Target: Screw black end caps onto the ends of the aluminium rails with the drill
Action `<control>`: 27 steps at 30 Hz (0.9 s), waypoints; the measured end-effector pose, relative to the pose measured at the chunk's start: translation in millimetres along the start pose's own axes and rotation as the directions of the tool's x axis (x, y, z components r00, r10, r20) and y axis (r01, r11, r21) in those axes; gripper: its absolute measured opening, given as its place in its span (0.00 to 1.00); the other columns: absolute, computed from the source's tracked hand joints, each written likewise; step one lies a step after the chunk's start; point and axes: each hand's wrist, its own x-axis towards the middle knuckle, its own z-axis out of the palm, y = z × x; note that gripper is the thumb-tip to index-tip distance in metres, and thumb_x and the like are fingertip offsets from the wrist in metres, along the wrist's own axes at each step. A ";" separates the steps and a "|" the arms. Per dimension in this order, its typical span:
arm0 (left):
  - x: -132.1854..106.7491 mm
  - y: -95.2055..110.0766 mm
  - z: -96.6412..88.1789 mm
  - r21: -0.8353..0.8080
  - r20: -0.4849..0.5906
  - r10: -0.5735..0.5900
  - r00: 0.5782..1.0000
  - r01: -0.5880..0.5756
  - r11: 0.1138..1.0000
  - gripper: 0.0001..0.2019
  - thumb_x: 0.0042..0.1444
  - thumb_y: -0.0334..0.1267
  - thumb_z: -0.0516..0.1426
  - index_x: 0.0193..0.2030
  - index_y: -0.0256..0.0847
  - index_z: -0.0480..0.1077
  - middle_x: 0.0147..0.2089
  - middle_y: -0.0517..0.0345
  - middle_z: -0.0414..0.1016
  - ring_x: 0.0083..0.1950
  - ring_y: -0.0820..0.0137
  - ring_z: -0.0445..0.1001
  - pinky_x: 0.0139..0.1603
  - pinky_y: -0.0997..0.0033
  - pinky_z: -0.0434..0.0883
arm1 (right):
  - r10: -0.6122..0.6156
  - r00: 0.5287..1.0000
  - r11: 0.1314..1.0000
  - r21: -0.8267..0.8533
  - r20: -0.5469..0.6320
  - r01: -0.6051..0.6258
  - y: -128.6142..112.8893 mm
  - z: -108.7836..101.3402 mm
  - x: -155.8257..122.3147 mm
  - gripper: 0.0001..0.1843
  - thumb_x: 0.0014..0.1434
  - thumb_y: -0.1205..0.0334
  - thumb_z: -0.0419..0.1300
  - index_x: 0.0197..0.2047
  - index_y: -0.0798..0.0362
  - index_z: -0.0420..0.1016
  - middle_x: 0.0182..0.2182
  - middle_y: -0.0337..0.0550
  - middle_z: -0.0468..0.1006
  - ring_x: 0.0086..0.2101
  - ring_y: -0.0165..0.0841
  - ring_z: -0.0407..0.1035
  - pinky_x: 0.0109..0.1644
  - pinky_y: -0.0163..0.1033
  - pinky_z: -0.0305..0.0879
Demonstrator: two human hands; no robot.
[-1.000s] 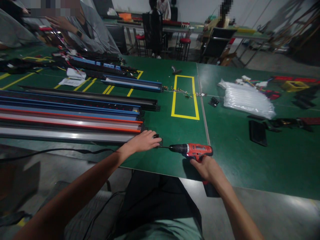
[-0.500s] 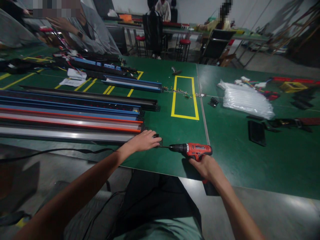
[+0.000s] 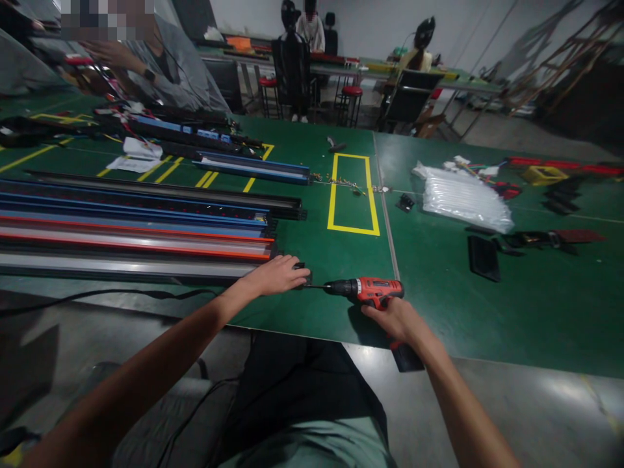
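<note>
With my right hand point(image 3: 396, 318) I grip the handle of a red and black cordless drill point(image 3: 381, 290). Its long thin bit point(image 3: 316, 286) points left at the near end of a silver metal rail point(image 3: 131, 263). My left hand point(image 3: 281, 274) is closed over that end, around a black end piece point(image 3: 301, 266) that shows between the fingers. The bit's tip meets the end piece under the fingertips, where contact is hidden. Alongside lie a rail with orange edges point(image 3: 205, 246) and blue and black rails point(image 3: 195, 209).
Loose small hardware point(image 3: 348, 184) crosses a yellow taped rectangle point(image 3: 353, 231) on the green table point(image 3: 312, 312). To the right lie a clear plastic pack point(image 3: 465, 198) and a black phone-like slab point(image 3: 483, 257). A black cable point(image 3: 146, 292) runs along the front edge. A co-worker point(image 3: 180, 65) stands across, left.
The whole view has shifted slightly, so the table and things sit a little further left. The drill and both hands keep the same places relative to the rail.
</note>
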 end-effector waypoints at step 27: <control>-6.4 3.4 -2.8 -0.095 -0.015 0.017 1.000 -0.018 0.995 0.22 0.72 0.50 0.41 0.57 0.47 0.72 0.46 0.49 0.72 0.42 0.63 0.73 0.46 0.64 0.68 | 0.071 0.977 0.997 0.018 0.200 -0.076 -8.0 -18.9 8.4 0.16 0.56 0.49 0.61 0.25 0.51 0.69 0.19 0.37 0.69 0.21 0.30 0.61 0.25 0.36 0.55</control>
